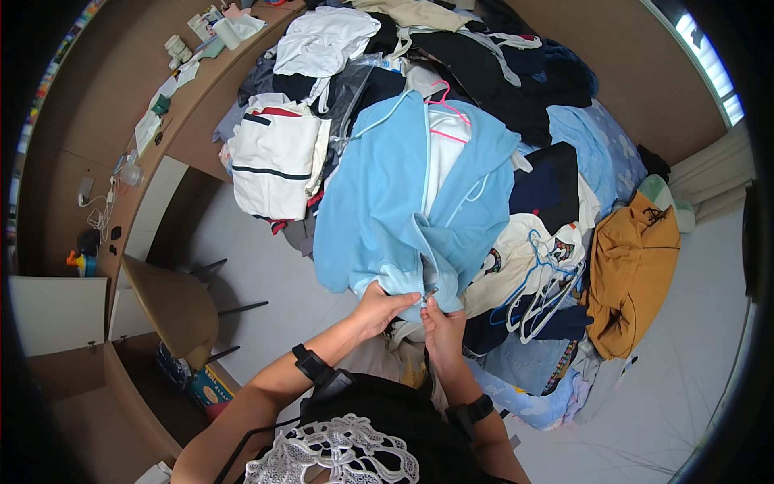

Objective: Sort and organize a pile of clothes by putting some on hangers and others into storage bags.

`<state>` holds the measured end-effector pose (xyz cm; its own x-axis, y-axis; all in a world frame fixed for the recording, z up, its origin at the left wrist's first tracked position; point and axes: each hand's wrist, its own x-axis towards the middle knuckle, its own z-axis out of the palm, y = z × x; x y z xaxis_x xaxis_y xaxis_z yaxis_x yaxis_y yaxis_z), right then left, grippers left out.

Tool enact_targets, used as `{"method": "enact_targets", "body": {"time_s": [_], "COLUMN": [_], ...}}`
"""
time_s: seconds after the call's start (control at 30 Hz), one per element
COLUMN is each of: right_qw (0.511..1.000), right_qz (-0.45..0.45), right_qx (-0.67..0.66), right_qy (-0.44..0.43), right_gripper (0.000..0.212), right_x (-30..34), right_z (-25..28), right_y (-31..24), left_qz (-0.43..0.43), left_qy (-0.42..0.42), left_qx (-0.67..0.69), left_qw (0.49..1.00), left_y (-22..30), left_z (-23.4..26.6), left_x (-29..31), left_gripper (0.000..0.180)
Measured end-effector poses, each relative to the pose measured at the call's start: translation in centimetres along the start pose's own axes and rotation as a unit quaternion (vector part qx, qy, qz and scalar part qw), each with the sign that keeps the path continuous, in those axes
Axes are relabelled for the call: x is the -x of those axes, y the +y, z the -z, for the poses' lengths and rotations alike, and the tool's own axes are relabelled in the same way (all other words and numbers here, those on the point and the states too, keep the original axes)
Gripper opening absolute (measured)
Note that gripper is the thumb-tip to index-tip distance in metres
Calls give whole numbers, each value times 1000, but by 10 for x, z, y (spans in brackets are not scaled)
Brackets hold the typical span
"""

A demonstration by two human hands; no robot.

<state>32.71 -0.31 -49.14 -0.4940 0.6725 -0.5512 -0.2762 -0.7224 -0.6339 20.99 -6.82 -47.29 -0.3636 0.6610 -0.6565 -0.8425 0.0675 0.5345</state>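
Observation:
A light blue zip-up jacket lies spread over the clothes pile, its front partly open on a white lining. A pink hanger shows at its collar. At the bottom hem, my left hand pinches the fabric beside the zipper. Close by on the right, my right hand has its fingers closed at the zipper's lower end, by a small metal piece. The exact grip there is partly hidden by the fingers.
Folded white clothes lie left of the jacket. Blue and white hangers rest on the right, before mustard trousers. A brown chair stands at the left, below a long desk with small items.

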Motion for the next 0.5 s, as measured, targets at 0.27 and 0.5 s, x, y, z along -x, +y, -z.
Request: {"method": "enact_targets", "body": {"time_s": [0.27,0.5], "right_qw": [998,997], "right_qz": [-64,-73], "right_qx": [19,-10], "right_qy": [-17,15], "right_gripper": [17,16], "right_x": [-11,-14], "right_z": [6,11], "right_y": [-6,4], "left_qz": [6,-11], "left_qy": [-50,-72], "left_qx": [-188,-199], "left_qw": [981,977], "left_y": [5,-3], "left_z": [11,14], "left_x": [-11,-13], "left_gripper": [19,21]}}
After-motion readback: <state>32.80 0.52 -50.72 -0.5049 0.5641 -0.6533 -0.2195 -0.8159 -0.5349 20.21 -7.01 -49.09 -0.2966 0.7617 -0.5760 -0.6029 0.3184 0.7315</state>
